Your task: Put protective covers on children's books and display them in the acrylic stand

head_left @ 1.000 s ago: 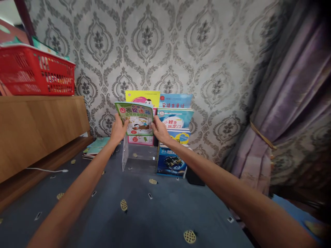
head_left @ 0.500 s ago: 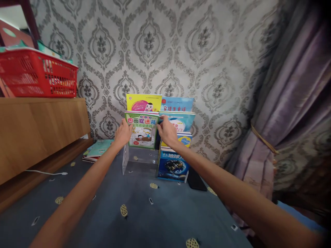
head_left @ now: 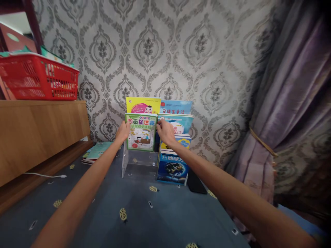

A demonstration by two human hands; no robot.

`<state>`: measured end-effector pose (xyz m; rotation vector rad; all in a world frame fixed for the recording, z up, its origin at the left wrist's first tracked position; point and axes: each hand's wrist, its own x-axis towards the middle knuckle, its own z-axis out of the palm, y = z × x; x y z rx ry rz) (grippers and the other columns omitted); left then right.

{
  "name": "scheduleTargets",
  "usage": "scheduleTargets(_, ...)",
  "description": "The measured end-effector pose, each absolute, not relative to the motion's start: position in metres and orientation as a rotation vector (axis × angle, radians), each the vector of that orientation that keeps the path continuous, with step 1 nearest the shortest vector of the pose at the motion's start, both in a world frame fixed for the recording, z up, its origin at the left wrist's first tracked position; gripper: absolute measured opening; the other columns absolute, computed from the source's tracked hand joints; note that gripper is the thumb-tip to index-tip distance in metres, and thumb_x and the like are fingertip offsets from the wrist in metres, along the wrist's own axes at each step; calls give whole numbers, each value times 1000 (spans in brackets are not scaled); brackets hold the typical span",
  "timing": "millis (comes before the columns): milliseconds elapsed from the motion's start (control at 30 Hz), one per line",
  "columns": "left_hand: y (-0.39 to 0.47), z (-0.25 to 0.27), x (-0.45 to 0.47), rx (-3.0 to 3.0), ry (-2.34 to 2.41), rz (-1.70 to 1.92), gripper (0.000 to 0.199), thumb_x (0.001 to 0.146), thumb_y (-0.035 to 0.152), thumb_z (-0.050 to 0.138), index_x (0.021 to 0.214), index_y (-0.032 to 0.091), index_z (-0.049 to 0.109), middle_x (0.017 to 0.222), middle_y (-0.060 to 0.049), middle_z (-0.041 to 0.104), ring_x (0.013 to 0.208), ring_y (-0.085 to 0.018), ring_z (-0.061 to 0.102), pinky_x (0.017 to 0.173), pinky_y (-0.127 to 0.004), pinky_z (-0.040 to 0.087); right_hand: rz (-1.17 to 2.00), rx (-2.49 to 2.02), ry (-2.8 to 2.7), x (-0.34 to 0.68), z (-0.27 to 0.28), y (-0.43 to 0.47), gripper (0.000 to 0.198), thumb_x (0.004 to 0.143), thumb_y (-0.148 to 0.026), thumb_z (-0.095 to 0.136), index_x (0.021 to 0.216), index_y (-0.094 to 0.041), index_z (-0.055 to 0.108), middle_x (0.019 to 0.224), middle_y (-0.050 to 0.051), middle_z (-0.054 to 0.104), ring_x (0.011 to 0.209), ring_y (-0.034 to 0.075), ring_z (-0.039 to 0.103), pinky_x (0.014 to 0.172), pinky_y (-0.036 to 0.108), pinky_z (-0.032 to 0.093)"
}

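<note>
A green-bordered picture book (head_left: pixel 141 135) stands upright in the left column of a clear stepped book rack (head_left: pixel 125 164). My left hand (head_left: pixel 123 131) grips its left edge, and my right hand (head_left: pixel 165 131) pinches its upper right edge. Behind it rises a yellow book (head_left: pixel 143 104). In the right column stand a blue storybook (head_left: pixel 176 106), a light-blue book (head_left: pixel 184 124), a yellow-and-white book (head_left: pixel 184 142) and, lowest in front, a dark-blue book with a globe (head_left: pixel 172 168). My right hand partly covers the light-blue book. Below the green-bordered book, the rack's clear steps show.
A black phone-like slab (head_left: pixel 196 183) lies right of the rack. Left are a stack of books (head_left: pixel 99 151), a white cable (head_left: pixel 43 175), and a wooden cabinet (head_left: pixel 43 134) bearing a red basket (head_left: pixel 38 77). A purple curtain (head_left: pixel 281 120) hangs at the right.
The view has shifted slightly, so the rack sits a little lower. Both hands stay on the edges of the green-bordered book, which now sits flush with little visible movement.
</note>
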<state>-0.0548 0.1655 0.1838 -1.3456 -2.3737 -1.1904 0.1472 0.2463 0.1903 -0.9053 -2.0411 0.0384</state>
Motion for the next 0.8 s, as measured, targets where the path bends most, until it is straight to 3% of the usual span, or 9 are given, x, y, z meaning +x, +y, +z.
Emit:
scheduleTargets(167, 179, 188, -58, -1283, -2413, -1216, 48, 102, 44, 24, 115, 15, 60, 119, -25, 70, 115, -37, 67, 89, -45, 51, -3, -916, -2044, 148, 188, 243, 28, 93, -20, 45, 119, -17, 54, 84, 9, 72, 82, 30, 67, 73, 35, 44)
scheduleTargets(333, 184, 188, -58, -1280, -2400, -1215, 49, 101, 45, 25, 118, 16, 60, 118, -25, 71, 115, -39, 67, 90, -48, 50, -48, -871, -2150, 150, 184, 238, 29, 94, -16, 42, 119, -18, 55, 93, 11, 74, 88, 30, 68, 75, 35, 45)
scheduleTargets(533, 182, 184, -62, -1349, -2359, -1199, 47, 102, 43, 24, 118, 16, 60, 120, -23, 71, 117, -36, 66, 92, -44, 50, -81, -807, -2178, 149, 180, 242, 34, 94, -16, 44, 126, -19, 55, 109, 12, 74, 100, 29, 68, 81, 36, 48)
scheduleTargets(800, 177, 182, -62, -1397, -2332, -1184, 50, 103, 43, 21, 119, 15, 59, 122, -21, 70, 118, -33, 65, 93, -39, 49, -45, -821, -2161, 147, 180, 248, 40, 93, -16, 44, 133, -15, 53, 110, 14, 74, 102, 31, 68, 86, 39, 49)
